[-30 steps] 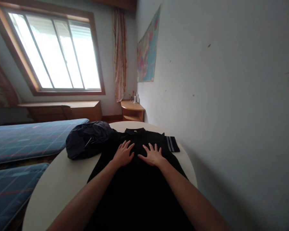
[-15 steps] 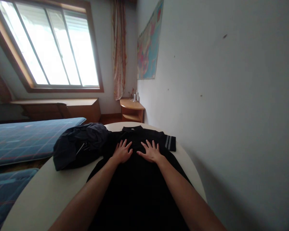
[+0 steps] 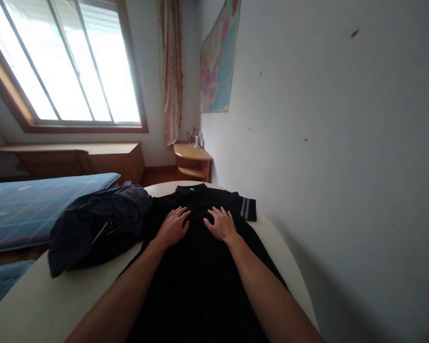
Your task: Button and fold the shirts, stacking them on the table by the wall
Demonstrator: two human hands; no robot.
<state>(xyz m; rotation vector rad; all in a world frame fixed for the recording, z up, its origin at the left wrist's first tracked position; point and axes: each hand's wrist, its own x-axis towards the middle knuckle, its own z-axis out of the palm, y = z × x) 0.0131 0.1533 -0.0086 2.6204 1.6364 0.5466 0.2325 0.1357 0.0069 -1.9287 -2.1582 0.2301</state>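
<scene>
A black collared shirt (image 3: 200, 271) lies spread over the round, pale table (image 3: 28, 305), collar at the far side. Its right-hand sleeve, with two grey stripes on the cuff, reaches toward the wall. My left hand (image 3: 173, 226) rests palm down on the upper chest, fingers extended. Level with it, my right hand (image 3: 220, 224) also lies on the cloth with its fingers stretched out. Both hands hold nothing. A heap of dark clothing (image 3: 100, 219) sits at the left and covers the end of the other sleeve.
A white wall (image 3: 325, 190) stands close along the table's right side. Blue checked mattresses (image 3: 32, 205) lie to the left. Behind are a wooden corner shelf (image 3: 191, 151), a desk (image 3: 114, 159), a curtain (image 3: 171, 76) and a window.
Both hands have stayed on the shirt's chest, their fingers now less spread. The view has shifted slightly, and the dark heap appears nearer and further left.
</scene>
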